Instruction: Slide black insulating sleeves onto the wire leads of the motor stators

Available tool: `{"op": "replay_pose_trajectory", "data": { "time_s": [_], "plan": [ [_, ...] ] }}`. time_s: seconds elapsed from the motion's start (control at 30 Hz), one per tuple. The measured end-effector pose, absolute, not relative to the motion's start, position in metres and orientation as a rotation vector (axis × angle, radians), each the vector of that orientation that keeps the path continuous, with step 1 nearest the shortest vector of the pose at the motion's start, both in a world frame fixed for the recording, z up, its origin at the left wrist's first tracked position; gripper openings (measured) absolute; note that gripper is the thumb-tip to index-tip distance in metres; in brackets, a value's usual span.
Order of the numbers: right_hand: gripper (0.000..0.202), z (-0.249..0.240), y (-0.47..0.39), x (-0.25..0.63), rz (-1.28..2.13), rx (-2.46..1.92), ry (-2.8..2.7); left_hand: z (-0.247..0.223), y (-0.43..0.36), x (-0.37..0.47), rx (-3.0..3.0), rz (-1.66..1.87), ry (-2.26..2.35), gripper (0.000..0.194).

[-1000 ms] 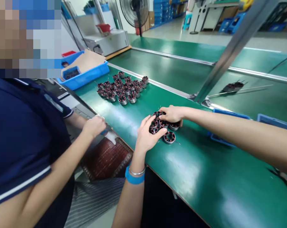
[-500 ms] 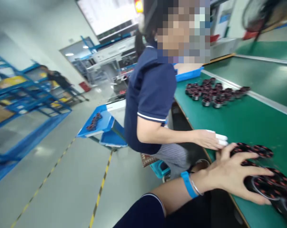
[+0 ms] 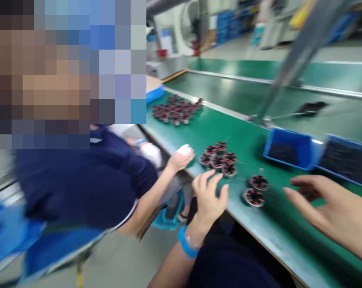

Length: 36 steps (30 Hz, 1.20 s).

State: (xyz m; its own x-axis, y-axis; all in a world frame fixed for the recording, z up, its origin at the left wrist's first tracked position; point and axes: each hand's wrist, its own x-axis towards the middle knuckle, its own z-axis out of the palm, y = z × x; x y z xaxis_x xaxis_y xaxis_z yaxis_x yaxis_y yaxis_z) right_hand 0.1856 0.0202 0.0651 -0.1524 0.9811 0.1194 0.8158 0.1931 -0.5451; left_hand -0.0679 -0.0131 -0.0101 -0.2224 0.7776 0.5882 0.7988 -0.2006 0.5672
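My left hand [image 3: 209, 198], with a blue band at the wrist, hovers at the table edge, fingers apart and holding nothing. Just beyond its fingertips sits a cluster of several round motor stators [image 3: 218, 161], black and silver with copper-red windings. Two more stators [image 3: 254, 197] stand between my hands, one behind the other. To the right, my right hand [image 3: 325, 208] is held above the green table with thumb and fingers apart; nothing shows in its grasp, though motion blurs it a little.
A co-worker's hand [image 3: 182, 158] with white finger covers rests near the cluster. Farther back lies a larger group of stators [image 3: 176, 109]. Two blue bins [image 3: 311, 154] with dark parts stand on the right. A metal post [image 3: 289, 72] rises behind the green table [image 3: 195, 134].
The view has swung right. My left hand was spread over the stators; now it is drawn back from them. My right hand has come fully into view.
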Motion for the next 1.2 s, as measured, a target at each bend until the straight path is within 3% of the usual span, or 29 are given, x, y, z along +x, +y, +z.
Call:
{"op": "replay_pose_trajectory", "data": {
  "time_s": [0.1, 0.23, 0.53, 0.6, 0.8, 0.9, 1.0, 1.1, 1.2],
  "plan": [
    [0.027, 0.056, 0.008, 0.185, 0.68, -1.719, -1.992, -0.011, -0.02, -0.057, -2.281, -1.659, -1.813, 0.018],
    [0.049, 0.029, 0.014, 0.177, 0.804, -1.576, -2.123, -0.006, -0.023, -0.029, -2.637, -1.642, -1.802, 0.04],
    [0.025, 0.022, 0.007, 0.197, 0.864, -1.317, -2.208, -0.004, -0.016, -0.009, -2.931, -1.541, -1.775, 0.041],
    [0.027, 0.022, 0.001, 0.202, 0.863, -1.299, -2.202, -0.003, -0.018, -0.009, -3.022, -1.499, -1.722, 0.042],
    [0.056, 0.013, -0.001, 0.215, 0.931, -1.263, -2.133, -0.01, -0.023, 0.001, -2.79, -1.531, -1.85, 0.026],
    [0.057, 0.006, 0.004, 0.22, 1.063, -1.215, -2.105, -0.009, -0.024, 0.005, -2.653, -1.572, -1.717, 0.016],
    [0.056, 0.003, 0.007, 0.224, 1.126, -1.144, -2.096, -0.001, -0.022, 0.008, -2.54, -1.534, -1.638, 0.019],
    [0.046, 0.017, 0.014, 0.228, 0.984, -1.202, -2.098, 0.007, -0.017, 0.014, -2.572, -1.371, -1.604, 0.044],
    [0.032, 0.049, 0.043, 0.229, 0.603, -1.412, -2.129, 0.006, -0.009, 0.02, -2.778, -1.208, -1.502, 0.036]
  ]
}}
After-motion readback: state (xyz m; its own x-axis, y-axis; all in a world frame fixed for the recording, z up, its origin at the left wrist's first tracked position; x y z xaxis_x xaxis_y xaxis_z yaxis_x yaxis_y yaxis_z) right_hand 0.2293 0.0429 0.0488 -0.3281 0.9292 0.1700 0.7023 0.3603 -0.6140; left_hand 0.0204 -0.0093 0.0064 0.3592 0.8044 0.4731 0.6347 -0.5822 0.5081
